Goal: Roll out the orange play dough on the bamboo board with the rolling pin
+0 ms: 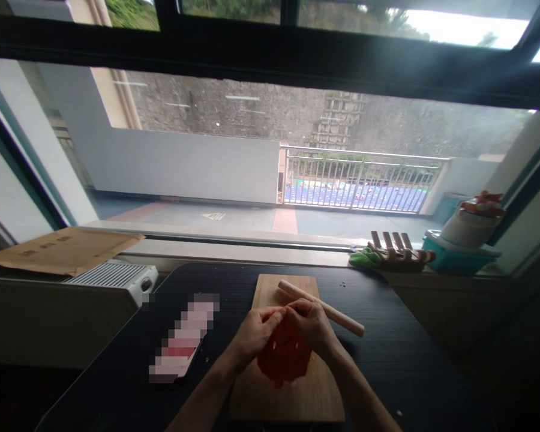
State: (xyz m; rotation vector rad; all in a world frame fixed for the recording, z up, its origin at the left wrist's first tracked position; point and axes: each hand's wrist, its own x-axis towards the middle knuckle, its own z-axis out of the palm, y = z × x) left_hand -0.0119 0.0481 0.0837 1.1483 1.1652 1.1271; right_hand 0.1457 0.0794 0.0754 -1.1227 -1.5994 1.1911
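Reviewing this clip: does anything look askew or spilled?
Slightly: the pale wooden rod lies diagonally, jutting past the right edge of the light-brown wooden board, and tiny specks dot the black tabletop.

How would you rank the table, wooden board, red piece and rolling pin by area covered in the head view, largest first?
1. Table
2. Wooden board, partly covered
3. Red piece
4. Rolling pin, long but thin

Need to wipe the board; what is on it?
A wooden rod lies partly on the board. The left hand and right hand hold an orange sheet over it; anything beneath is hidden.
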